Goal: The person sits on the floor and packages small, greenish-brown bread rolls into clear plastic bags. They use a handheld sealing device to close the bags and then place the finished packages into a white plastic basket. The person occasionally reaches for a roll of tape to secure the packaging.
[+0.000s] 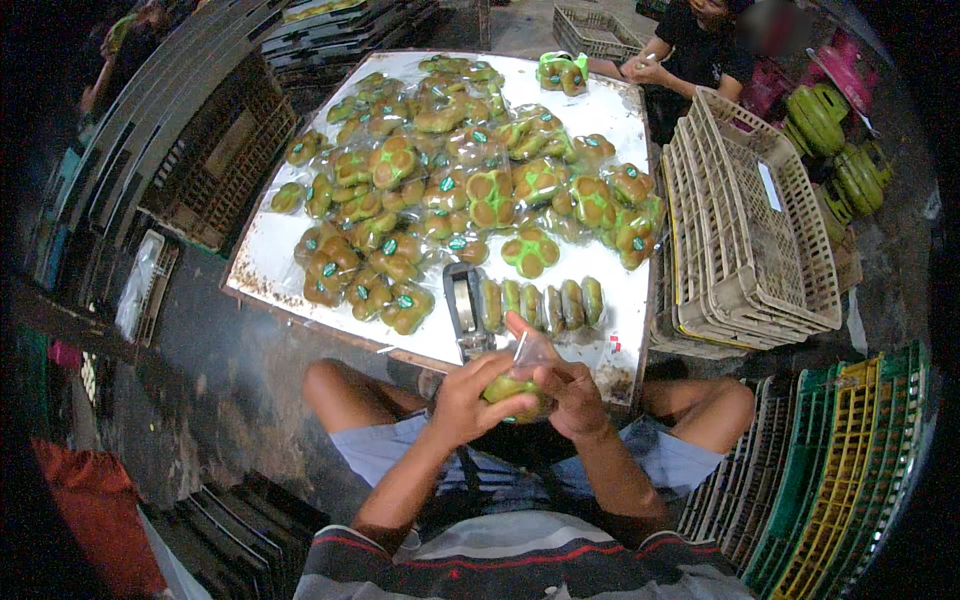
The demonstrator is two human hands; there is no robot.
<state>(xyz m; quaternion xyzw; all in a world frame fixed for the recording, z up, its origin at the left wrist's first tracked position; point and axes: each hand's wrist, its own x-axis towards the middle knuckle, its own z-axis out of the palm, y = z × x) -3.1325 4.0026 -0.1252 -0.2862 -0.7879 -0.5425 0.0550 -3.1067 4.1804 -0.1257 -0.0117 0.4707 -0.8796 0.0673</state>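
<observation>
Just right of the white, brown-edged worktop (pixel 262 252) stands a stack of beige lattice plastic crates (pixel 725 240). Farther right of the worktop are rounded green metal gas cylinders (pixel 815 120) and pink metal gas cylinders (pixel 845 68). Beyond its far right corner is a person in a black top (pixel 690 50). Off its near right corner stands a yellow slatted plastic crate (pixel 845 430); well off its near left corner, a red cloth (pixel 95 510).

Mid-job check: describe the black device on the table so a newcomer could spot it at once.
Start at the white tabletop. At its near edge, just left of the row of slim packs, sits the black device. Its long, dark body with a grey metallic part sets it apart from the green-and-brown packs around it.
</observation>
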